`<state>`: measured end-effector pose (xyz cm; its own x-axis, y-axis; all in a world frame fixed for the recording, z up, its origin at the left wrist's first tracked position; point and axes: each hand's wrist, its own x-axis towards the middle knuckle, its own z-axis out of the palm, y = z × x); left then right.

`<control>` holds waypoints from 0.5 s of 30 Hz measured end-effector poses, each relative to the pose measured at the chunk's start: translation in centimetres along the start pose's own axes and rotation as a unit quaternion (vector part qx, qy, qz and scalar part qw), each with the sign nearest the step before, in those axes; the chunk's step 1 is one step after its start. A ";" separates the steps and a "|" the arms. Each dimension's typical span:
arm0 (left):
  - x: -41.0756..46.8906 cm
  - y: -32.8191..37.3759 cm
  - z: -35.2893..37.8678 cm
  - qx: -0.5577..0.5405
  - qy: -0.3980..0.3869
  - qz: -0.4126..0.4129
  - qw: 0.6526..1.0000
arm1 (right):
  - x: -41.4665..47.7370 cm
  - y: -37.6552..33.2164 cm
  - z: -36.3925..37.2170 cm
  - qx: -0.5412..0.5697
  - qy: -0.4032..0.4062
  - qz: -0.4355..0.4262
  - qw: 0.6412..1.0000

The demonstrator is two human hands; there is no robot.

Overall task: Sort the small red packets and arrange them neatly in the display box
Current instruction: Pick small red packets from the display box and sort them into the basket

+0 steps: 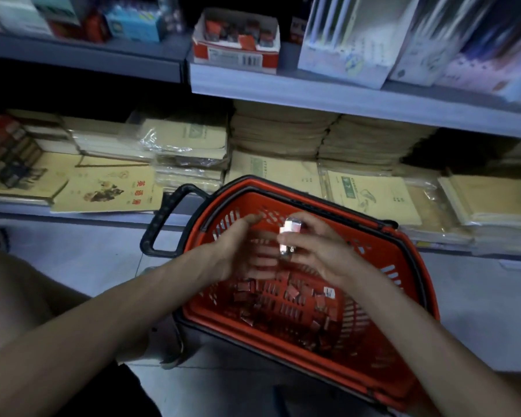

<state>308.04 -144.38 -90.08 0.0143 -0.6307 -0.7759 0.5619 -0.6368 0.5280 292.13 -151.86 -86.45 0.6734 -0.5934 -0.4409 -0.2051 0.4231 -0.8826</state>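
Closest in, two bare forearms reaching out over a red basket (385, 251) on the floor, bent knee (18, 284) off to the left. Down in the basket's bottom, a loose scatter of red packets (283, 302) lying every which way, one white-labelled packet (329, 292) among them. Just above, right hand (316, 251) pinching a small stack of packets (287, 236) between thumb and fingers, pale faces turned up. Left hand (238, 254) right beside it, fingers stretched out flat toward the stack, gripping nothing, smeared by motion. Best guess from that: squaring-up under way, box-filling not yet reached. To do it well: tap the stack's edges level against the flat left palm, turn every packet the same face up, hold firm but not hard enough to buckle the wrappers, work low over the basket in case of a drop. Further back, lower shelf piled with tan notebooks (109, 185). Above that, on the upper shelf, the display box (223, 57), red and white, open-topped, a few packets standing inside, well apart from the hands. Hard to call: number of packets in the stack, print on them, actual contact between left fingertips and stack. Box interior mostly hidden behind its front wall, free room impossible to judge. Parts of the basket covered by the forearms, dim light over everything.
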 end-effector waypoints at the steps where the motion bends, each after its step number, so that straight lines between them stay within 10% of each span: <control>1: -0.6 0.6 0.4 -0.059 -0.041 -0.005 0.997 | 0.1 -0.8 0.7 -0.090 0.003 -0.045 0.995; 6: -3.6 3.6 1.9 -0.183 -0.080 0.070 0.977 | 1.8 -4.2 3.6 -0.516 0.025 -0.243 0.821; 15: -6.8 9.4 1.2 -0.328 -0.083 0.153 0.929 | 3.6 -13.1 5.8 -0.453 0.007 -0.303 0.839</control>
<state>312.23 -146.58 -79.43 0.1586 -0.8319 -0.5317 0.9361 -0.0446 0.3490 301.39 -155.57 -75.57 0.8422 -0.5216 0.1365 -0.2875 -0.6486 -0.7047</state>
